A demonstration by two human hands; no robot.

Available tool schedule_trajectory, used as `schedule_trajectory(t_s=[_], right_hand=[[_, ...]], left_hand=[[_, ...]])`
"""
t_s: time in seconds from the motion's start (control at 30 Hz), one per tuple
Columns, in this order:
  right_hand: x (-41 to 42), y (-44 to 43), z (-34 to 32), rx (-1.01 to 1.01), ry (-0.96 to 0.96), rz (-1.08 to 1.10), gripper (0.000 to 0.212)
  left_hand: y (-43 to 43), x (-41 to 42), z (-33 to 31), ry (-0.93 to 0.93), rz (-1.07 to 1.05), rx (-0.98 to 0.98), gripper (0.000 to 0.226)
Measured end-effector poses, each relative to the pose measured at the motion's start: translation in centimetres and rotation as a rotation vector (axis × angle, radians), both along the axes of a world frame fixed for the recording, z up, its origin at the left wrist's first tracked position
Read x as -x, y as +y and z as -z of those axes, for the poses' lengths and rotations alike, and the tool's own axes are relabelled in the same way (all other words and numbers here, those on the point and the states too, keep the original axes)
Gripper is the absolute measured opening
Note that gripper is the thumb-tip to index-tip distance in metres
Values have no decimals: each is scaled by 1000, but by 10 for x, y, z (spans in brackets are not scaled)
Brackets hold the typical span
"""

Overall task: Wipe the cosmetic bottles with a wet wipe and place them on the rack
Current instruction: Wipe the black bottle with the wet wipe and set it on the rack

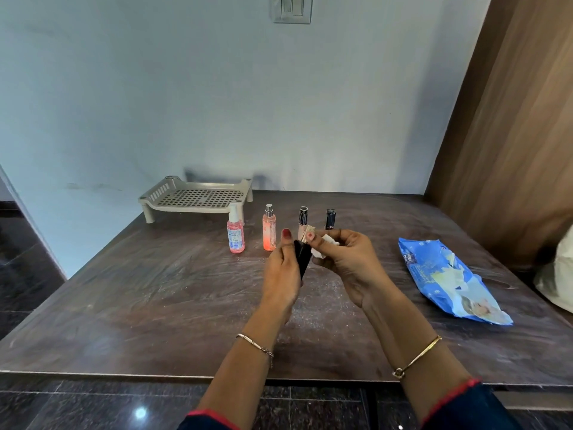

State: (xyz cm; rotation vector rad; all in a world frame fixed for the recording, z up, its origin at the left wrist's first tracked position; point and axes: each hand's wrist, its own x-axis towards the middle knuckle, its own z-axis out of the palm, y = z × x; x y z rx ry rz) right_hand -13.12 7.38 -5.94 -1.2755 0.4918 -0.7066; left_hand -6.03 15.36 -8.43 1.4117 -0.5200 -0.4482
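So the person is mid-wipe on one bottle. The left hand (pixel 279 274) grips a black bottle (pixel 302 260) round its lower body, holding it up over the middle of the bench (pixel 155 290). The right hand (pixel 347 262) has a white wet wipe (pixel 322 248) bunched in its fingers and pinched against the bottle's upper end, so both hands are together on the same thing. Can't really tell what the cap looks like, since the fingers cover it.

Four more stand in a row just past the hands, toward the back edge: a pink spray bottle (pixel 235 235), an orange bottle (pixel 269 231), a pale tube (pixel 303 221) with a black cap, and a dark blue bottle (pixel 330 218). The rack (pixel 198 197) sits at the back edge toward the left corner, with no bottle on it yet, so it's early days. The wipe pack (pixel 449 280) lies near the right edge.

To do this bit well, probably keep the left grip low and firm, wrap the wipe right round and twist the bottle through it. Then shift the grip to clean the part the left hand is covering. Wet plastic gets slippery. The standing row is between the hands and the rack, so lift over it.
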Motion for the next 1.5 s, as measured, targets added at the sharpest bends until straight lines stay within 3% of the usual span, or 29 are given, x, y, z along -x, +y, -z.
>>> schedule_trajectory(t_s=[0.1, 0.2, 0.33, 0.43, 0.57, 0.77, 0.9, 1.03, 1.23, 1.3, 1.4, 1.5], right_hand=[[-2, 4, 7, 137, 38, 84, 20], [-2, 5, 16, 496, 141, 178, 13], [0, 16, 32, 973, 189, 333, 34], [10, 29, 52, 1205, 159, 309, 40], [22, 30, 63, 1231, 113, 270, 35], [12, 25, 30, 1197, 86, 478, 26], [0, 32, 24, 1351, 158, 399, 29], [10, 39, 39, 1377, 116, 347, 33], [32, 42, 55, 1143, 3, 337, 29], [32, 45, 53, 770, 3, 414, 30], [25, 49, 45, -119, -170, 318, 21], [20, 57, 39, -451, -218, 225, 18]], left_hand=[[-3, -1, 4, 41, 0, 31, 38], [-3, -3, 8, 132, 39, 92, 38], [-2, -7, 5, 396, 184, 239, 33], [6, -13, -1, 641, 230, 371, 15], [17, -21, -1, 814, 304, 441, 26], [22, -20, 2, 815, 368, 431, 18], [23, -18, 0, 860, 357, 463, 21], [23, -22, 0, 913, 315, 512, 25], [20, -20, -1, 906, 292, 539, 20], [15, -18, -2, 886, 274, 568, 24], [9, -13, -6, 805, 253, 651, 38], [7, -7, -7, 596, 242, 636, 29]])
